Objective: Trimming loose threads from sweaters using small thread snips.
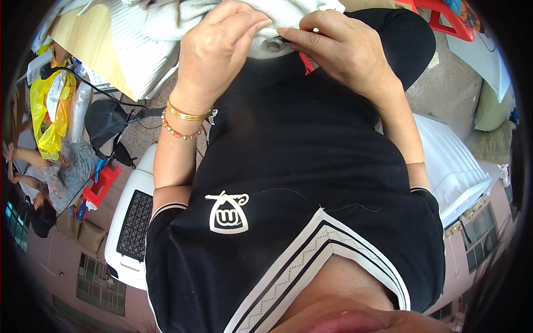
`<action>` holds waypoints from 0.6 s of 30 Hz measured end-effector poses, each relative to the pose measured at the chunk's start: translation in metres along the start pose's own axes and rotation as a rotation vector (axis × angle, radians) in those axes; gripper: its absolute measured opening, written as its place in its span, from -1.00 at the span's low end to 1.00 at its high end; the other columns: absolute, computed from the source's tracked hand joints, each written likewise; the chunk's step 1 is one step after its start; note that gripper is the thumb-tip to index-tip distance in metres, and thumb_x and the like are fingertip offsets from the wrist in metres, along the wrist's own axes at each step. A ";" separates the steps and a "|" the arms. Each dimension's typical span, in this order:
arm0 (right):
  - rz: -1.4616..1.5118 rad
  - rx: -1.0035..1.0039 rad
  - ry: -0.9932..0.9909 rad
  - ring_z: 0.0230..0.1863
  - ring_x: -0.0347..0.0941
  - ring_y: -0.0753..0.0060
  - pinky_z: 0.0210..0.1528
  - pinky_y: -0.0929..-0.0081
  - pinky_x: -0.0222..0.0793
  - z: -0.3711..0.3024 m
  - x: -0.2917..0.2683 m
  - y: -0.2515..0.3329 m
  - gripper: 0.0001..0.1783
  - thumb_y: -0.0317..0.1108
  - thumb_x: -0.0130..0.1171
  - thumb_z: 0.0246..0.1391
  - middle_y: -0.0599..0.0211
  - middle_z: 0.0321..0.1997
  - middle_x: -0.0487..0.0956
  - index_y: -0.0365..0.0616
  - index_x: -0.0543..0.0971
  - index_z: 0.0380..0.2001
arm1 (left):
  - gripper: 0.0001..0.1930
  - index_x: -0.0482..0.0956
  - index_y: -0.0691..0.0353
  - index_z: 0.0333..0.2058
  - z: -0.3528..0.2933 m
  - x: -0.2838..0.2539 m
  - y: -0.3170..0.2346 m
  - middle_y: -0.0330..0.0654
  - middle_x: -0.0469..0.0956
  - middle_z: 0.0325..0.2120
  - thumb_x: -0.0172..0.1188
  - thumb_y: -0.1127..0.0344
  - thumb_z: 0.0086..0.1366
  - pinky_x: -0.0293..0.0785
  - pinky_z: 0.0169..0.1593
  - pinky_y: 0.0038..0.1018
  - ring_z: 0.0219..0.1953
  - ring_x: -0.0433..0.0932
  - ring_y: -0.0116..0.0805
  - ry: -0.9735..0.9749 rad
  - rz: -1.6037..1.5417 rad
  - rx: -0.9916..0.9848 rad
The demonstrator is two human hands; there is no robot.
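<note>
A cream-white knit cloth (286,14) lies over my lap and the table edge. My left hand (225,44) is above it, thumb and forefinger pinched together; what they hold, if anything, is too small to make out. Close by on the right, my right hand (347,47) has its fingers closed on a thin dark object (284,40) whose kind I cannot tell. Just below its tip a small round glassy-looking spot (273,45) shows on the cloth. A red strip (306,64) hangs beneath my right fingers.
A light wooden table (83,41) stands at the far left. Beside it are a yellow plastic bag (41,105) and a black mesh bag (105,122). White plastic bins stand at the left (119,233) and right (449,161). Another person (69,172) sits at the left.
</note>
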State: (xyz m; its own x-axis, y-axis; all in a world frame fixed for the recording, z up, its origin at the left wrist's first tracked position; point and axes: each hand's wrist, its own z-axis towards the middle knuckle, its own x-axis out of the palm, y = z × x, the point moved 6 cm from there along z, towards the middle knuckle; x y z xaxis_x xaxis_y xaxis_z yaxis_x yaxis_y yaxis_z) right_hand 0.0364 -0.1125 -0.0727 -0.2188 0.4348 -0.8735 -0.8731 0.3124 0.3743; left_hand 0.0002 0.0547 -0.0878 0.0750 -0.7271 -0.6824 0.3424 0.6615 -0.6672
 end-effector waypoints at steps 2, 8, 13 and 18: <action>0.037 0.017 -0.036 -0.38 0.55 0.36 -0.38 0.44 0.48 -0.005 0.000 -0.004 -0.57 -0.40 0.45 -0.07 0.42 -0.27 0.57 0.01 0.72 -0.04 | -0.88 0.71 0.27 -0.21 0.002 -0.001 0.000 -0.15 0.66 -0.30 0.32 0.50 0.26 0.57 -0.19 -0.48 -0.30 0.67 -0.27 -0.006 0.015 -0.081; 0.274 0.273 -0.066 -0.36 0.59 0.35 -0.33 0.47 0.50 -0.037 -0.006 -0.022 -0.61 -0.35 0.50 -0.06 0.34 -0.28 0.56 -0.07 0.66 -0.10 | -0.68 0.61 0.22 -0.08 -0.030 -0.006 -0.009 -0.09 0.56 -0.11 0.39 0.45 0.17 0.55 -0.05 -0.34 -0.09 0.59 -0.09 -0.067 -0.003 -0.109; 0.306 0.329 0.000 -0.36 0.55 0.38 -0.32 0.48 0.45 -0.047 0.018 -0.031 -0.74 -0.44 0.45 -0.05 0.35 -0.34 0.54 -0.17 0.62 -0.26 | -0.71 0.64 0.20 -0.06 -0.055 -0.014 0.000 -0.07 0.55 -0.18 0.33 0.49 0.22 0.56 -0.09 -0.33 -0.15 0.58 -0.09 0.037 0.277 -0.201; 0.772 0.355 0.017 -0.37 0.35 0.52 -0.33 0.53 0.19 -0.047 -0.012 -0.047 -0.80 -0.53 0.37 -0.11 0.40 -0.41 0.43 -0.27 0.54 -0.41 | -0.73 0.63 0.21 -0.14 -0.050 -0.021 -0.011 -0.10 0.54 -0.24 0.37 0.50 0.15 0.56 -0.22 -0.35 -0.23 0.59 -0.14 -0.097 0.198 0.060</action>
State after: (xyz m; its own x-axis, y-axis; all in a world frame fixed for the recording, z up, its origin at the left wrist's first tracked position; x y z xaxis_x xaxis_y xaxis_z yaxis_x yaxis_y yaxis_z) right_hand 0.0591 -0.1723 -0.0944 -0.7061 0.6231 -0.3364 -0.2886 0.1807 0.9403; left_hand -0.0522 0.0722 -0.0812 0.2355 -0.6002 -0.7644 0.3667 0.7832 -0.5021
